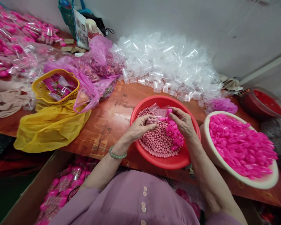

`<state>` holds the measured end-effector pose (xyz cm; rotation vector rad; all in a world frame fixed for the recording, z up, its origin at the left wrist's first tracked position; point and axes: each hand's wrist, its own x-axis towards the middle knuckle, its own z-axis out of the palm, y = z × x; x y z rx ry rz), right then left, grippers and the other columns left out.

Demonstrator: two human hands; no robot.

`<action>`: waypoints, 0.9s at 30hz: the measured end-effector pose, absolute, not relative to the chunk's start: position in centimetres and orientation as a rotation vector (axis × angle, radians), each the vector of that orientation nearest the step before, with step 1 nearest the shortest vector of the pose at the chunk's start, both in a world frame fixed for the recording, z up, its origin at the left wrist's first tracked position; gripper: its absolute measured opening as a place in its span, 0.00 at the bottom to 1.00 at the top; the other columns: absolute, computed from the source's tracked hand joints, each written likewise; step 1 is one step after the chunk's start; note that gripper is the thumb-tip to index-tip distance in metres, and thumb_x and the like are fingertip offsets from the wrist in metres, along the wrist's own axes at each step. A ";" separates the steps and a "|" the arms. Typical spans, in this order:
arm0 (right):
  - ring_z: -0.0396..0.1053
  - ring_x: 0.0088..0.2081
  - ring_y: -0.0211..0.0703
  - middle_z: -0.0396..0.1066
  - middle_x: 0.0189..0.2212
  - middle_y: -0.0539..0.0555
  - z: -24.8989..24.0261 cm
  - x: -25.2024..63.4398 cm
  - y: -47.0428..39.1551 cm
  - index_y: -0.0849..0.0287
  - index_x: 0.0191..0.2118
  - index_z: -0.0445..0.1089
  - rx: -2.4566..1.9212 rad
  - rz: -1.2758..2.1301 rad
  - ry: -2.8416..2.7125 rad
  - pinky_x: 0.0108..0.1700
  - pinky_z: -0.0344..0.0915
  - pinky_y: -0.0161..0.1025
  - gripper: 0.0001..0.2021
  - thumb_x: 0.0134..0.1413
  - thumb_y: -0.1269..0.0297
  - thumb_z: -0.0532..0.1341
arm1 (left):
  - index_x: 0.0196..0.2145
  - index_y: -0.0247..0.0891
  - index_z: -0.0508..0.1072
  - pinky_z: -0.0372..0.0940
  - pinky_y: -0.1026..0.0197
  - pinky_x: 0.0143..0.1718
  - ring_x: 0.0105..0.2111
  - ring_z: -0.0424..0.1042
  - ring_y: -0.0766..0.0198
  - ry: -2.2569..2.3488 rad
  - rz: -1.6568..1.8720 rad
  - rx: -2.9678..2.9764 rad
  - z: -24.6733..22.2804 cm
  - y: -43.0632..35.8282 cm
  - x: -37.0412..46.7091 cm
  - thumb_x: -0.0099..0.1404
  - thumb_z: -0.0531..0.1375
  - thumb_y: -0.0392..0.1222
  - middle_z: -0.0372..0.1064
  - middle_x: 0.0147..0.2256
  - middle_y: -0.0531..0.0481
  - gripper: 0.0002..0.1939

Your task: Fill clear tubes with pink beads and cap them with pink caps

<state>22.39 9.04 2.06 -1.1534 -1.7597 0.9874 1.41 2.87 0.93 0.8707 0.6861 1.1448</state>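
Both hands are over a red basin [164, 164] holding strings of dusky pink beads [158, 140] and bright pink plastic pieces [174, 132]. My left hand [142, 126], with a green bead bracelet [117, 153] at its wrist, is closed on a small bunch of pink beads [151, 120] at the basin's left side. My right hand [181, 120] pinches a bright pink plastic piece [169, 112] between thumb and fingers at the right. Between the hands lies a clear plastic sleeve [160, 112]; which hand holds it, if either, I cannot tell.
A cream basin [275, 175] full of pink pieces stands right. Clear sleeves [168, 62] are heaped behind. At left are a yellow basket [37, 90], a yellow bag [51, 128], a purple bag [89, 90] and packed pink items [11, 31]. A box of packed items [63, 190] sits below.
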 end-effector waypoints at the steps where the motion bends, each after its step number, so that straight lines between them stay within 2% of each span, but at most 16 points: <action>1: 0.74 0.38 0.42 0.78 0.40 0.52 2.3 22.2 8.7 0.54 0.49 0.75 -1.138 1.138 -1.645 0.46 0.70 0.42 0.16 0.56 0.54 0.65 | 0.36 0.33 0.74 0.66 0.65 0.39 0.32 0.70 0.71 0.698 1.144 0.889 1.0 2.9 1.4 0.52 0.73 0.45 0.71 0.31 0.53 0.18; 3: 0.74 0.35 0.39 0.78 0.36 0.50 2.8 21.6 8.0 0.53 0.46 0.77 -1.122 1.360 -1.509 0.42 0.71 0.39 0.16 0.53 0.54 0.68 | 0.37 0.33 0.74 0.65 0.66 0.37 0.32 0.70 0.71 0.714 1.123 0.917 1.1 2.8 1.5 0.54 0.72 0.46 0.71 0.32 0.52 0.18; 6: 0.73 0.33 0.37 0.77 0.34 0.49 3.1 20.8 7.3 0.52 0.42 0.78 -1.081 1.498 -1.411 0.38 0.71 0.35 0.14 0.49 0.56 0.72 | 0.37 0.33 0.73 0.65 0.67 0.35 0.31 0.70 0.71 0.712 1.090 0.926 1.2 2.7 1.5 0.55 0.70 0.48 0.71 0.32 0.52 0.19; 10: 0.73 0.32 0.38 0.77 0.33 0.49 2.8 20.7 7.5 0.52 0.41 0.78 -1.012 1.538 -1.349 0.37 0.73 0.37 0.17 0.45 0.54 0.74 | 0.39 0.33 0.71 0.66 0.66 0.35 0.31 0.71 0.70 0.718 1.060 0.927 1.2 2.6 1.4 0.56 0.69 0.49 0.70 0.32 0.51 0.19; 14: 0.73 0.33 0.38 0.78 0.35 0.50 2.9 20.6 7.3 0.53 0.42 0.78 -1.065 1.449 -1.425 0.38 0.73 0.37 0.18 0.45 0.53 0.73 | 0.40 0.33 0.71 0.64 0.67 0.33 0.30 0.69 0.71 0.733 1.045 0.962 1.2 2.6 1.4 0.59 0.67 0.47 0.69 0.31 0.52 0.17; 19: 0.76 0.43 0.44 0.80 0.40 0.52 3.5 19.1 6.5 0.53 0.42 0.79 -1.053 1.197 -1.654 0.49 0.72 0.43 0.14 0.50 0.54 0.71 | 0.42 0.34 0.71 0.62 0.65 0.33 0.30 0.66 0.70 0.764 1.030 0.973 1.1 2.7 1.5 0.59 0.66 0.45 0.66 0.31 0.53 0.17; 27: 0.77 0.41 0.44 0.80 0.38 0.53 3.7 18.2 6.1 0.55 0.42 0.78 -0.995 0.949 -1.797 0.47 0.73 0.43 0.11 0.55 0.58 0.68 | 0.44 0.35 0.70 0.57 0.65 0.32 0.30 0.59 0.70 0.783 1.024 1.047 0.9 2.8 1.7 0.61 0.63 0.42 0.60 0.30 0.55 0.14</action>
